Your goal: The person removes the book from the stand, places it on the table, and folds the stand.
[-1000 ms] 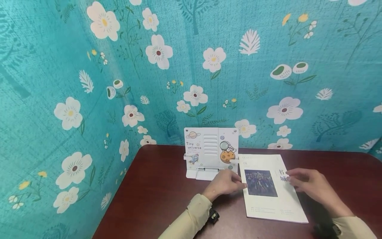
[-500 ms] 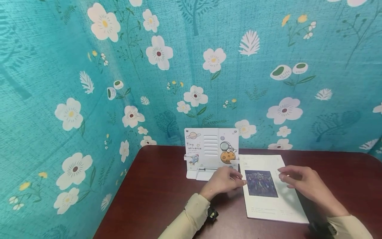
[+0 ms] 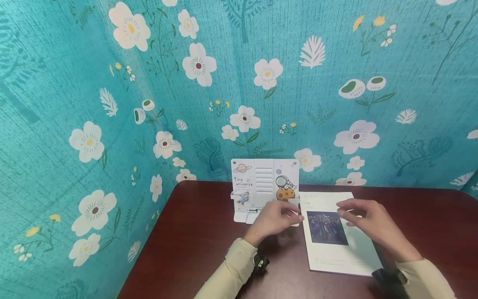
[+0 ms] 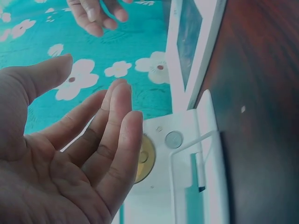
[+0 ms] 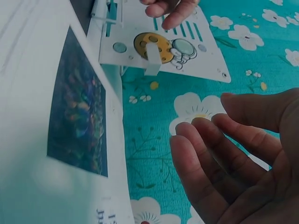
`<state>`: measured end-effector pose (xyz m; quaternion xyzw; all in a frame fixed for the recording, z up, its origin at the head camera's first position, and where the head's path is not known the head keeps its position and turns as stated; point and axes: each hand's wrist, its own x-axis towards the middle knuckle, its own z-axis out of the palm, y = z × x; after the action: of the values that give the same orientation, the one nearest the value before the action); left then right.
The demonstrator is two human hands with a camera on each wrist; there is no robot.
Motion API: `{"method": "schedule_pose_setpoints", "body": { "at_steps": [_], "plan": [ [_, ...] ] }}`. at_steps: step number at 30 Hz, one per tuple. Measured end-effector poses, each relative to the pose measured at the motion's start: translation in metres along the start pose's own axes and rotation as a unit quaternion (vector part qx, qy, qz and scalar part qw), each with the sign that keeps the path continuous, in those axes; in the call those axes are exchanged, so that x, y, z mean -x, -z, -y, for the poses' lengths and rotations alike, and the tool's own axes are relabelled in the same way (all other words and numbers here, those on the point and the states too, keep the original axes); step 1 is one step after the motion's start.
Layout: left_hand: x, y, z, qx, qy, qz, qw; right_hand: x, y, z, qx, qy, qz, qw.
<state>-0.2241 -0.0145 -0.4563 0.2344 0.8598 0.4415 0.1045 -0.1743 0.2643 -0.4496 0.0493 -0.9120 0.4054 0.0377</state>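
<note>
The person's left hand hangs in front of the white stand, hiding part of its lower right; the fingers are loosely bent, the thumb well apart from them, nothing between. The right hand is much alike, thumb and fingers parted and holding nothing, above the book. That book lies flat on the surface, just right of the left hand, below and to the left of the right hand.

I'd watch the stand's side clip, beyond the left hand and near the book's top left corner. If the right hand shoved the book leftward, I think it could run into the stand and jolt it. A grip on only the front cover might let the pages flop open, and a push with just 1 hand could skew the book. The left hand, so near the stand, might also nudge it.
</note>
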Motion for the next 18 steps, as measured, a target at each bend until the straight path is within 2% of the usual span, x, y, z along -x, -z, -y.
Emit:
{"method": "schedule_pose_setpoints", "body": {
  "at_steps": [5, 10, 18],
  "plan": [
    [0.001, 0.009, -0.002, 0.005, -0.003, -0.022, 0.9997, -0.005, -0.002, 0.008, -0.002, 0.018, -0.001, 0.9998],
    [0.002, 0.014, -0.001, 0.012, -0.008, -0.034, 0.9993, -0.007, -0.006, 0.015, -0.005, 0.019, 0.005, 0.9998],
    [0.005, 0.031, -0.001, 0.053, -0.008, -0.059, 0.9968, -0.013, -0.014, 0.026, 0.006, 0.02, 0.001, 0.9998]
  ]
}}
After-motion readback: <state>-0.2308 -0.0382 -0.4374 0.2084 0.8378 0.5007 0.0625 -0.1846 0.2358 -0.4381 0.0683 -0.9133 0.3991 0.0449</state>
